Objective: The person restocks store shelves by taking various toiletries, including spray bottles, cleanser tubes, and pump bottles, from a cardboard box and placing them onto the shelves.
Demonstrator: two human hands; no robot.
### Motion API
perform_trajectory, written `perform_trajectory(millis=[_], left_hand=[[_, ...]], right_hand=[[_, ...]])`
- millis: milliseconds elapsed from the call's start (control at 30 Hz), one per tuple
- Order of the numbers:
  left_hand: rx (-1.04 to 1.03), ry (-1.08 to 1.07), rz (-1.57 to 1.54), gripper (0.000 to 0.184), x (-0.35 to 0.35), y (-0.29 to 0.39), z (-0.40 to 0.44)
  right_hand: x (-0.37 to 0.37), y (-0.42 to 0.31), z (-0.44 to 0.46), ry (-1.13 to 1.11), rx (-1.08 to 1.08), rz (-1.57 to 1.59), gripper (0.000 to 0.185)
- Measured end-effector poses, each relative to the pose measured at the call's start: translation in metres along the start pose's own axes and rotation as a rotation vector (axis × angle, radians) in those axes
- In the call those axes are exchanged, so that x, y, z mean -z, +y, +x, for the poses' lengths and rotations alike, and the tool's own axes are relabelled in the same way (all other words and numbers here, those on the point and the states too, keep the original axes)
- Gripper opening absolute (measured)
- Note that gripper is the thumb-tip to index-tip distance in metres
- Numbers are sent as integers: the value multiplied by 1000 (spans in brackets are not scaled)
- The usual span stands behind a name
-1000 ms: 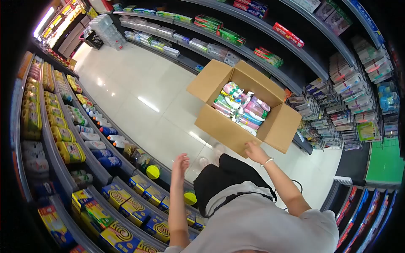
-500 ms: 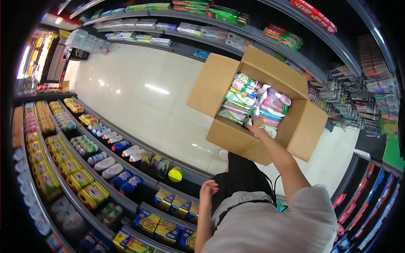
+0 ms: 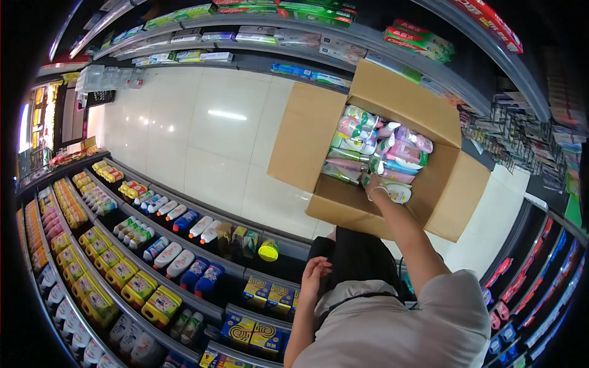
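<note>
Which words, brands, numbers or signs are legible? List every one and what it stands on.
"Colgate": on the long red-and-green cardboard carton at upper right.
Too small or blurred to read: the long red cardboard carton at top right, the green and red cartons at top centre, the yellow plastic jugs, the blue-and-yellow cardboard boxes with spirals, and the pink, green and white plastic bottles inside the open brown cardboard box.

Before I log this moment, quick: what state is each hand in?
Left hand: open, fingers loosely bent, nothing visible in it.
Right hand: among the bottles in the cardboard box; whether it grips one cannot be told.
</note>
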State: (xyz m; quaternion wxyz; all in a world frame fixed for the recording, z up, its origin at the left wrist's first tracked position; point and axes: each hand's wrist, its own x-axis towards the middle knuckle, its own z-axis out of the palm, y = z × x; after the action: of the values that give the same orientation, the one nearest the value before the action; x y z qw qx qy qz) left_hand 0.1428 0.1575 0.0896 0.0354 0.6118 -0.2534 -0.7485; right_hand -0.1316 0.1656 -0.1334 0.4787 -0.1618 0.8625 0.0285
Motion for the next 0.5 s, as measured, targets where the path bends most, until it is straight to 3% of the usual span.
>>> perform_trajectory(millis=[100,167,233,367,433,500], left_hand=[[-30,-20,12,17,0,10,8],[-60,-47,14,17,0,10,16],[-50,-64,-4,18,-2,13,21],[-85,-86,17,18,-6,20,25],[-86,-97,32,18,-3,21,28],[-83,-81,42,18,-1,22,30]], right_hand=[[25,-9,-16,-46,-11,-43,25],[27,-3,-22,187,186,-332,28],[24,-1,-17,303,123,-217,29],[20,4,14,165,163,-123,34],[-10,19,70,-14,240,-388,37],[12,6,65,-76,213,-382,40]])
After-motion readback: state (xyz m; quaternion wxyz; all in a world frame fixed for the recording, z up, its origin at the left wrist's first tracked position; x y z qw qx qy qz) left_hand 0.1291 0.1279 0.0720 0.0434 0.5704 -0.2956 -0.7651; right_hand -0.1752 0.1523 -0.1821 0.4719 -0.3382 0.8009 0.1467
